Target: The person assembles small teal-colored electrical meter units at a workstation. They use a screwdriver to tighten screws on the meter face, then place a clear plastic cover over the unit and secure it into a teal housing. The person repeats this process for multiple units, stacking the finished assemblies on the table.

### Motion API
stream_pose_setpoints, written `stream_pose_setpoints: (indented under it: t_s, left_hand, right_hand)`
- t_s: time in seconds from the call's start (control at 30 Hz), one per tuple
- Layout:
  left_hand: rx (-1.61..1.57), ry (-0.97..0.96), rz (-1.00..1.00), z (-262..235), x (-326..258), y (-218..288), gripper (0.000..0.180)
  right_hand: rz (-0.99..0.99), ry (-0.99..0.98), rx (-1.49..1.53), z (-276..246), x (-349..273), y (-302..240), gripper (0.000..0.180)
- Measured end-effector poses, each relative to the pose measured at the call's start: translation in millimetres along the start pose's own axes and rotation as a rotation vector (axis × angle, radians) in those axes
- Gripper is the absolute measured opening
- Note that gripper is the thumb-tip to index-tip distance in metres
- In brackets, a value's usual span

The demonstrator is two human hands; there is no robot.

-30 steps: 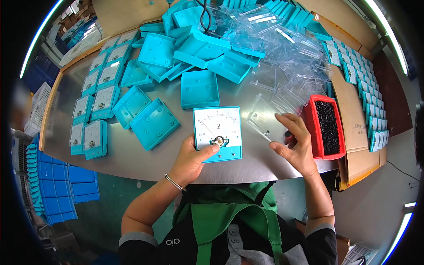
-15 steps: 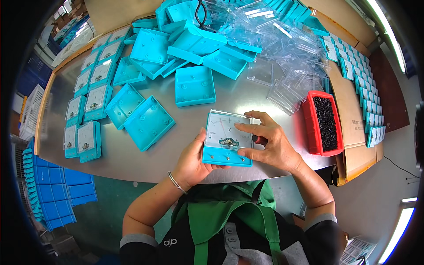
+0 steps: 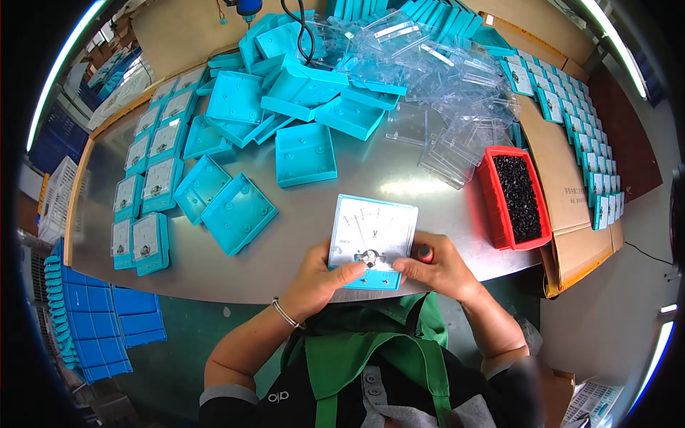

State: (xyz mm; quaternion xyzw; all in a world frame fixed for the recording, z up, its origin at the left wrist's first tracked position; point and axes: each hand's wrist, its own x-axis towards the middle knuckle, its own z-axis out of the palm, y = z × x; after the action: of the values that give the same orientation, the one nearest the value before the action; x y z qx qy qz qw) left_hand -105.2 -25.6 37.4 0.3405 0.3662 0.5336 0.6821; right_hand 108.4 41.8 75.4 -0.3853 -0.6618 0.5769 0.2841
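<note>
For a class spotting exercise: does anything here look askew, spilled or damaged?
The clear covers and teal cases lie askew in heaps toward the back, unlike the meters lined up at left. No spill shows, and the held meter looks undamaged.

Factory-style assembly workshop. Evidence: metal worktable [image 3: 196, 274]; heap of open turquoise cases [image 3: 305, 87] at 12 o'clock; jumble of clear plastic covers [image 3: 457, 107] between 1 and 2; red bin [image 3: 490, 203] of small black parts [image 3: 519, 200] at 3; matching dial meters [image 3: 157, 178] rowed between 9 and 10, more on cardboard [image 3: 560, 178] near 2; blue crates [image 3: 100, 310] at 8; strip lights [image 3: 653, 371] at 2, 4, 10.
</note>
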Motion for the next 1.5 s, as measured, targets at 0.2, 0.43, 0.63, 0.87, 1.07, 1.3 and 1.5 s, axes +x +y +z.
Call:
stream_pose_setpoints:
  t_s: [0.2,0.43,0.63,0.87,1.07,1.3,1.5]
  left_hand:
    - [-0.137,0.0,-0.028,4,-1,3,0.048]
    - [-0.256,-0.035,-0.142,14,-6,21,0.046]
    - [-0.277,-0.045,-0.139,10,-6,10,0.044]
    - [-0.275,-0.076,-0.153,13,-10,9,0.042]
    - [-0.267,-0.083,-0.149,15,-11,10,0.044]
    - [-0.267,-0.028,-0.095,8,-20,6,0.045]
    - [0.06,-0.005,-0.045,-20,-33,3,0.057]
  right_hand:
    - [0.245,-0.262,0.601,-6,-4,18,0.038]
    - [0.041,-0.017,0.333,33,1,42,0.009]
    - [0.093,-0.007,0.469,39,-5,44,0.011]
    - [0.032,0.092,0.392,47,-19,48,0.014]
    - [0.024,0.044,0.447,45,-17,43,0.015]
    - [0.165,-0.013,0.394,41,-14,32,0.018]
    - [0.124,-0.164,0.221,24,-6,-1,0.03]
